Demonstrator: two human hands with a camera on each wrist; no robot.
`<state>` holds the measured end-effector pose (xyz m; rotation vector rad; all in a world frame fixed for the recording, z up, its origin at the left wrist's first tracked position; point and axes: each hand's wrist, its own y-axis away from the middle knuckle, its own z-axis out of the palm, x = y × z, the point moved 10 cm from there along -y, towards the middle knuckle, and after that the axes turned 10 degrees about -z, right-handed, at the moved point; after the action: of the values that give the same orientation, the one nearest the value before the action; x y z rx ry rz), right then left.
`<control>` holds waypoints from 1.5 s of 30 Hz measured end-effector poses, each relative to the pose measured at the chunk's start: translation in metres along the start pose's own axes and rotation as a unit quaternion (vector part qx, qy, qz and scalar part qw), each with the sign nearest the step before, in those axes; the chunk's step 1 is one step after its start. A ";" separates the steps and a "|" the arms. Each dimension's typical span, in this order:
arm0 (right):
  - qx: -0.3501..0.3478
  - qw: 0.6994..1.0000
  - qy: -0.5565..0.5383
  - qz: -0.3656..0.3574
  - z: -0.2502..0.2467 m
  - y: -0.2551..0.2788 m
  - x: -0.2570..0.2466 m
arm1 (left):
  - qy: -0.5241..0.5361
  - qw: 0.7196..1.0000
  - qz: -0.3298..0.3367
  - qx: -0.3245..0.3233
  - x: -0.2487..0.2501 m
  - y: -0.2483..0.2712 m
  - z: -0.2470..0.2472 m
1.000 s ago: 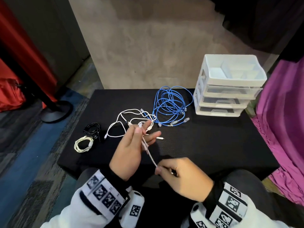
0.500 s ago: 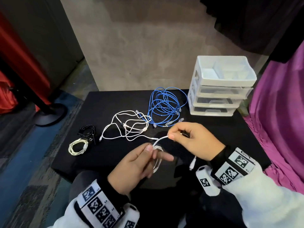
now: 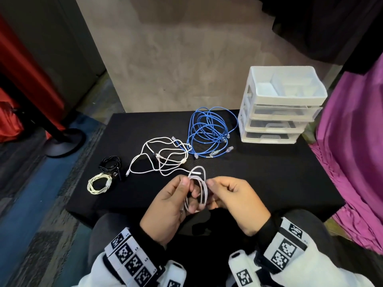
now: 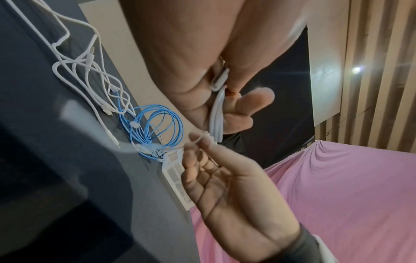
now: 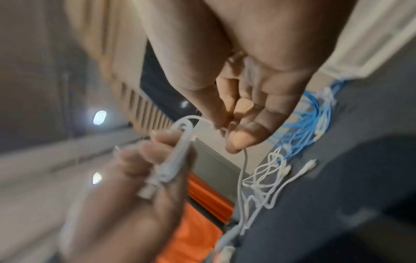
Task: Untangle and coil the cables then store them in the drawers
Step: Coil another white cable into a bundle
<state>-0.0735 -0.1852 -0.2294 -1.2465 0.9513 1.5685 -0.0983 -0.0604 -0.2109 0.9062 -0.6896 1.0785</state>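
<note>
My left hand grips a small coil of white cable just above the front edge of the black table. My right hand is close beside it on the right and pinches a strand of the same white cable between thumb and forefinger. The left wrist view shows the coil's loops running through my left palm. A tangle of white cables lies at mid-table, with a blue cable bundle behind it. The white drawer unit stands at the back right, its drawers closed.
A black coiled cable and a cream coiled cable lie at the table's left edge. Purple cloth hangs to the right. A stand with a round black base is on the floor at left.
My right hand came back from the right to meet the left hand, laying another loop on the coil. The white cable, stretched between the hands a second ago, is now gathered in my left hand.
</note>
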 end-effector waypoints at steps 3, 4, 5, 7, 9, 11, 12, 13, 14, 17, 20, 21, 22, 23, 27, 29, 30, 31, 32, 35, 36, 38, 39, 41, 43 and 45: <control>-0.048 0.992 -0.115 0.008 0.028 0.009 -0.007 | -0.008 1.000 0.018 0.006 0.001 -0.003 -0.002; -0.040 0.993 -0.108 0.001 0.027 0.009 -0.006 | -0.013 1.000 0.023 0.015 0.000 -0.003 -0.003; -0.024 0.995 -0.100 0.003 0.023 0.008 -0.004 | -0.021 0.999 0.028 0.027 0.000 -0.003 -0.004; 0.002 0.994 -0.102 0.023 0.016 0.006 0.004 | -0.053 0.996 0.047 0.054 0.000 -0.001 -0.004; 0.009 0.995 -0.091 0.031 0.013 0.005 0.007 | -0.108 0.988 0.081 0.078 0.002 -0.001 -0.003; 0.025 0.997 -0.077 0.022 0.012 0.004 0.007 | -0.144 0.979 0.104 0.105 0.006 0.000 -0.004; 0.038 0.996 -0.083 0.015 0.011 0.004 0.007 | -0.152 0.975 0.109 0.119 0.007 0.000 -0.007; 0.049 0.994 -0.096 0.007 0.012 0.004 0.007 | -0.155 0.973 0.113 0.131 0.008 0.000 -0.009; 0.058 0.992 -0.113 -0.003 0.012 0.004 0.006 | -0.153 0.971 0.115 0.142 0.010 0.000 -0.011; 0.058 0.984 -0.165 -0.020 0.015 0.003 -0.001 | -0.138 0.971 0.116 0.160 0.012 -0.001 -0.015; 0.015 0.981 -0.195 -0.018 0.023 0.005 -0.005 | -0.157 0.968 0.113 0.162 0.014 0.001 -0.010; -0.004 0.978 -0.207 -0.020 0.028 0.007 -0.008 | -0.168 0.966 0.114 0.162 0.015 0.002 -0.007; -0.016 0.978 -0.205 -0.024 0.030 0.007 -0.009 | -0.179 0.963 0.114 0.164 0.016 0.001 -0.006; -0.018 0.982 -0.183 -0.032 0.030 0.006 -0.009 | -0.189 0.961 0.114 0.168 0.016 0.001 -0.007; 0.031 0.986 0.104 -0.124 0.008 0.002 -0.021 | -0.202 0.956 0.107 0.183 0.015 0.000 -0.014; 0.066 0.963 0.206 -0.158 0.001 0.006 -0.027 | -0.213 0.951 0.118 0.189 0.018 0.003 -0.012; 0.088 0.951 0.242 -0.170 -0.002 0.009 -0.029 | -0.230 0.945 0.127 0.196 0.020 0.005 -0.011; 0.107 0.942 0.265 -0.177 -0.004 0.011 -0.031 | -0.246 0.938 0.135 0.202 0.021 0.006 -0.010; 0.119 0.935 0.282 -0.179 -0.006 0.013 -0.030 | -0.253 0.934 0.139 0.208 0.021 0.006 -0.011; 0.111 0.932 0.303 -0.162 -0.008 0.014 -0.023 | -0.262 0.930 0.135 0.219 0.018 0.006 -0.014; 0.105 0.932 0.308 -0.157 -0.010 0.014 -0.022 | -0.266 0.927 0.135 0.227 0.019 0.007 -0.017; 0.104 0.926 0.325 -0.162 -0.017 0.015 -0.028 | -0.257 0.924 0.135 0.250 0.025 0.006 -0.030; 0.107 0.921 0.334 -0.168 -0.022 0.015 -0.032 | -0.248 0.925 0.132 0.257 0.027 0.004 -0.038; 0.106 0.915 0.349 -0.170 -0.032 0.013 -0.038 | -0.244 0.930 0.119 0.249 0.030 -0.001 -0.048; 0.100 0.917 0.351 -0.163 -0.036 0.009 -0.035 | -0.251 0.931 0.112 0.242 0.032 -0.003 -0.047; 0.085 0.935 0.313 -0.142 -0.033 0.006 -0.025 | -0.237 0.933 0.116 0.246 0.036 -0.003 -0.043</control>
<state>-0.0667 -0.2227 -0.2111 -1.7108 1.2006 0.8446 -0.0811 -0.0074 -0.2025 1.5813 -0.9601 1.2839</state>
